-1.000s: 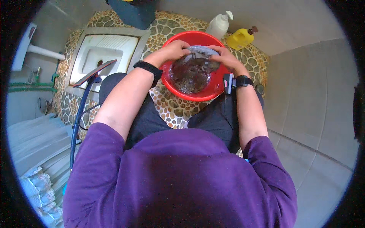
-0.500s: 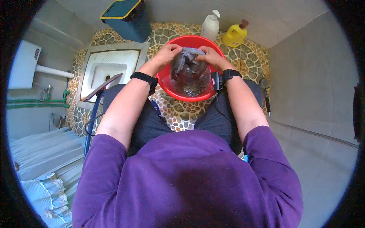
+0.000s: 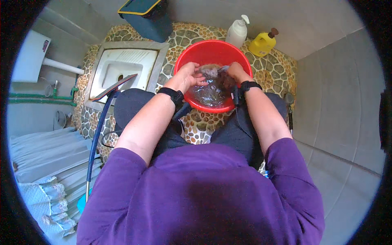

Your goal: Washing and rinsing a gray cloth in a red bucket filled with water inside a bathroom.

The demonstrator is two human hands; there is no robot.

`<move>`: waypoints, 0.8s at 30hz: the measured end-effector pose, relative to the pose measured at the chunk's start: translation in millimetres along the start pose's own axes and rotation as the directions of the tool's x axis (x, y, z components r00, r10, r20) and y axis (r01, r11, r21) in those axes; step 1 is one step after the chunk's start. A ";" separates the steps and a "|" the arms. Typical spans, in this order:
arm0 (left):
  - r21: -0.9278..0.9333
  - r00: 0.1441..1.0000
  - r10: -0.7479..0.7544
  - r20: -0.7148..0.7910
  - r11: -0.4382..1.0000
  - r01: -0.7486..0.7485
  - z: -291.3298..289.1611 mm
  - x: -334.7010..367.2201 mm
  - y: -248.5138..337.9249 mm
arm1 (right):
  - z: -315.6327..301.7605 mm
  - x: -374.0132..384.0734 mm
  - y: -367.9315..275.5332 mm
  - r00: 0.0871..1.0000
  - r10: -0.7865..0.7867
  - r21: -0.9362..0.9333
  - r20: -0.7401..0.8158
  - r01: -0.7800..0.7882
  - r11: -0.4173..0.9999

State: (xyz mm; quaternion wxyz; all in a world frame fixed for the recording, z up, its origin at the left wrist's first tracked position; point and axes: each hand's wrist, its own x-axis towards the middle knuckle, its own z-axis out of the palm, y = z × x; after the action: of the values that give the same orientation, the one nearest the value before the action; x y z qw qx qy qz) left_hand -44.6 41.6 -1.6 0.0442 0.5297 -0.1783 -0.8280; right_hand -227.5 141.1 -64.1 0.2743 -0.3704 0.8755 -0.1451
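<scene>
Hanging from the right hand [image 3: 237, 72], a grey cloth [image 3: 224, 76] runs down from the fingertips and a little toward the left hand [image 3: 190, 76], its lower end going into the water [image 3: 209, 96]. Bunched as it is, it shows only a short line, pointing down from the right hand and slightly back toward the person; how its long axis lies under the surface cannot be told. Its upper edge, right at the right fingertips, is pale grey; the part below looks dark, brownish and soaked, and blurs into the rippling water. A pale, fuzzy patch [image 3: 210, 70] between the hands is too blurred to tell as cloth or foam. The right hand is clenched on the cloth; the left is loose, fingers parted, with nothing in its grasp, though whether its fingertips touch the water cannot be told. Below both hands sits a red basin [image 3: 214, 52]. Just beyond the right hand stands a white pump bottle [image 3: 237, 33], with a yellow bottle [image 3: 261, 44] farther to the right
</scene>
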 end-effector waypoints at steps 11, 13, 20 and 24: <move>-0.062 0.994 -0.017 -0.108 0.998 0.010 -8.7 25.4 -4.4 | 59.4 45.0 -32.8 0.996 -0.077 -0.185 0.050 0.085 0.979; -0.011 0.999 -0.021 -0.038 1.000 0.020 14.9 18.8 -5.6 | 83.0 57.9 10.7 0.985 0.098 -0.123 -0.144 -0.116 0.986; 0.057 0.999 -0.041 -0.020 0.997 0.042 1.2 25.3 -9.0 | 100.1 52.6 13.3 0.968 0.031 0.070 0.247 -0.050 0.996; -0.054 0.978 -0.099 -0.181 0.994 0.091 -16.7 38.7 -8.1 | 49.5 14.9 -70.8 0.955 -0.115 0.382 0.273 0.002 0.924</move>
State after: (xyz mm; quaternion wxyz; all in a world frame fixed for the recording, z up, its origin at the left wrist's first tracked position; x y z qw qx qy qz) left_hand -45.6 34.8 -44.0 0.0330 0.6105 -0.1292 -0.7807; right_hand -166.7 79.4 -77.2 0.4613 -0.3540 0.7698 -0.2633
